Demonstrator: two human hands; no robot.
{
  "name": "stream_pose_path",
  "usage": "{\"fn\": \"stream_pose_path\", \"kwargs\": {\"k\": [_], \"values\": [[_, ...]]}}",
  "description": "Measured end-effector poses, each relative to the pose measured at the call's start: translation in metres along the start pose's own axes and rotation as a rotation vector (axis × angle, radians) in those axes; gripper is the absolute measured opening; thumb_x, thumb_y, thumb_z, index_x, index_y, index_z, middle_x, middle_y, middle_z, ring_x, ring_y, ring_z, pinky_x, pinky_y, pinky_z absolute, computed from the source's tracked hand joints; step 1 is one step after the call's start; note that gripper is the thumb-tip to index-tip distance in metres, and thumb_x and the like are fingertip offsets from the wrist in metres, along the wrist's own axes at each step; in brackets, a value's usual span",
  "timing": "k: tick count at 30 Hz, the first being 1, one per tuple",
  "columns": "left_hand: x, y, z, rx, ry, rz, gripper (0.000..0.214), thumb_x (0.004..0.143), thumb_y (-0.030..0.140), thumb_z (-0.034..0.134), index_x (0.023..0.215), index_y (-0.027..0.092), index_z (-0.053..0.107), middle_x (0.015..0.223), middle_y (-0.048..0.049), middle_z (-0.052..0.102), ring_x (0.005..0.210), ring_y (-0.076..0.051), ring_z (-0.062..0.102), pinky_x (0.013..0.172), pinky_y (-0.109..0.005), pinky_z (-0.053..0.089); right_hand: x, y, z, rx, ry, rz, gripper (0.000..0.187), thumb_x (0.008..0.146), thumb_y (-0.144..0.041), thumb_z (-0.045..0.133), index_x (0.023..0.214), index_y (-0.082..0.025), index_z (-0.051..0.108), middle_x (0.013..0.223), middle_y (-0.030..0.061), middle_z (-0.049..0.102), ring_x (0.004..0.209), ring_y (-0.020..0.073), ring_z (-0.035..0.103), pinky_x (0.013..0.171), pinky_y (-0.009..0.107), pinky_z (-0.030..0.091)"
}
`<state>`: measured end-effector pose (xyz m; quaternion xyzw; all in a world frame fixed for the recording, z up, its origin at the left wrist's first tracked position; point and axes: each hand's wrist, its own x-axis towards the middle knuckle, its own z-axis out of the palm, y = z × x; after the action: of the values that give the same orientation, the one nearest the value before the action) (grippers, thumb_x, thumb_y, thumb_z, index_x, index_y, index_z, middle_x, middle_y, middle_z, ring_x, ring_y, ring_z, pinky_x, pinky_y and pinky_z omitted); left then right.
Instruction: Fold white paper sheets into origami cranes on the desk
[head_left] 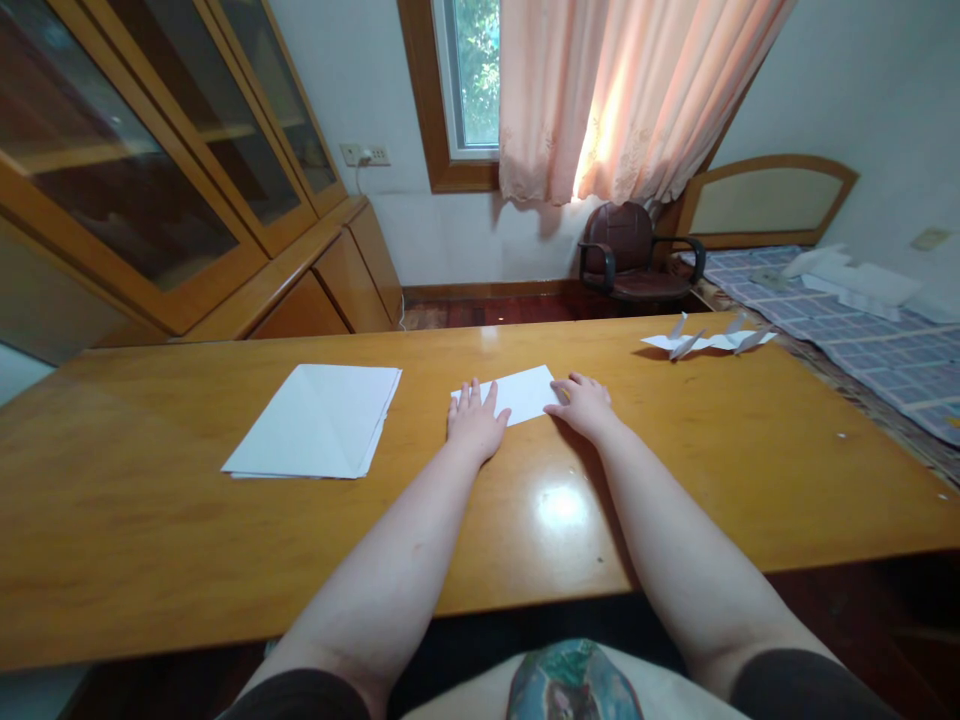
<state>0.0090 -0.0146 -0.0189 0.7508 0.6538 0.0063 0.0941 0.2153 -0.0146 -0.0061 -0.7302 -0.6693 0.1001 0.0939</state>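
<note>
A white folded sheet of paper [525,394] lies flat on the wooden table, slightly tilted, its long side running left to right. My left hand [478,424] rests palm down over the paper's left end, fingers spread, pressing on it. At the right end, my right hand [583,404] touches the short edge, with thumb and fingers apart and a little bent. To the left sits a stack of white square sheets [319,420]; a diagonal crease shows on the top one.
Folded white paper figures [705,342] stand at the table's far right. The wooden table [150,540] spans the view. Beyond it are a brown armchair [628,250], a bed [847,310] on the right, pink curtains [585,100] and a glass-door cabinet [292,230] on the left.
</note>
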Motion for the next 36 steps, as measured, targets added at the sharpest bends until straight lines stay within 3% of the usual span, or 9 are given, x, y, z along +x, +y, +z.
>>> {"fn": "stream_pose_path", "kwargs": {"k": [3,9,17,20,24,27,30,33,36], "values": [[0.0,0.0,0.001,-0.009,0.001,0.007,0.067,0.091,0.056,0.027,0.15,0.025,0.021,0.157,-0.0099,0.014,0.144,-0.031,0.01,0.114,-0.049,0.013,0.005,0.01,-0.003,0.014,0.012,0.066,0.054,0.074,-0.047,0.066,0.124,-0.028,0.059,0.141,0.0121,0.044,0.128,0.0332,0.038,0.104,0.05,0.025],[0.0,-0.001,0.001,-0.024,0.006,0.008,0.067,0.09,0.056,0.027,0.15,0.024,0.022,0.157,-0.01,0.015,0.144,-0.032,0.01,0.114,-0.05,0.012,0.007,0.022,-0.011,0.053,0.005,0.081,0.047,0.07,-0.041,0.067,0.112,-0.02,0.064,0.12,0.0122,0.062,0.113,0.028,0.053,0.096,0.04,0.038],[0.0,0.0,0.001,-0.022,0.009,0.005,0.067,0.091,0.056,0.029,0.15,0.024,0.022,0.157,-0.0106,0.016,0.144,-0.032,0.011,0.114,-0.05,0.013,0.005,0.025,-0.015,0.075,0.068,0.22,0.044,0.073,-0.03,0.064,0.114,-0.016,0.064,0.118,0.0153,0.063,0.109,0.0296,0.058,0.092,0.039,0.043],[0.003,-0.002,0.0,-0.02,0.02,0.036,0.063,0.091,0.053,0.034,0.148,0.029,0.026,0.156,-0.0091,0.019,0.143,-0.032,0.012,0.113,-0.053,0.013,0.004,0.017,-0.011,0.139,0.139,0.015,0.039,0.085,-0.026,0.052,0.122,-0.014,0.059,0.129,0.0147,0.057,0.12,0.0248,0.051,0.101,0.037,0.038],[0.006,-0.004,-0.005,-0.014,0.059,0.208,0.042,0.092,0.037,0.043,0.133,0.04,0.049,0.15,-0.0005,0.036,0.143,-0.03,0.016,0.112,-0.057,0.01,0.001,0.001,0.005,0.155,-0.056,-0.403,0.044,0.091,-0.032,0.047,0.134,-0.022,0.05,0.148,0.0082,0.039,0.135,0.021,0.035,0.111,0.039,0.026],[0.003,-0.002,-0.011,-0.073,0.128,0.289,0.033,0.092,0.026,0.043,0.114,0.035,0.065,0.135,0.0004,0.055,0.134,-0.025,0.036,0.112,-0.048,0.019,-0.003,-0.009,0.012,0.047,-0.142,-0.419,0.046,0.092,-0.034,0.046,0.138,-0.027,0.046,0.151,0.0069,0.034,0.138,0.0251,0.031,0.11,0.046,0.023],[-0.003,0.003,-0.016,-0.144,0.129,0.303,0.027,0.089,0.027,0.046,0.101,0.026,0.07,0.109,-0.0043,0.068,0.109,-0.021,0.056,0.102,-0.036,0.037,-0.009,-0.016,0.007,-0.015,-0.113,-0.389,0.043,0.092,-0.036,0.047,0.134,-0.028,0.051,0.146,0.0067,0.042,0.13,0.0246,0.041,0.105,0.039,0.032],[-0.008,0.007,-0.02,-0.138,0.143,0.277,0.023,0.086,0.03,0.051,0.091,0.023,0.072,0.097,-0.0061,0.069,0.1,-0.022,0.059,0.094,-0.034,0.042,-0.016,-0.023,-0.002,-0.08,-0.08,-0.309,0.039,0.089,-0.041,0.051,0.125,-0.03,0.059,0.132,0.009,0.054,0.116,0.0279,0.05,0.096,0.04,0.038],[-0.009,0.009,-0.021,-0.142,0.161,0.266,0.019,0.084,0.029,0.053,0.087,0.023,0.071,0.095,-0.0057,0.069,0.098,-0.022,0.058,0.092,-0.034,0.043,-0.021,-0.029,-0.004,-0.106,-0.045,-0.217,0.036,0.084,-0.047,0.057,0.112,-0.027,0.067,0.12,0.0118,0.059,0.113,0.0308,0.049,0.098,0.044,0.034]]}}
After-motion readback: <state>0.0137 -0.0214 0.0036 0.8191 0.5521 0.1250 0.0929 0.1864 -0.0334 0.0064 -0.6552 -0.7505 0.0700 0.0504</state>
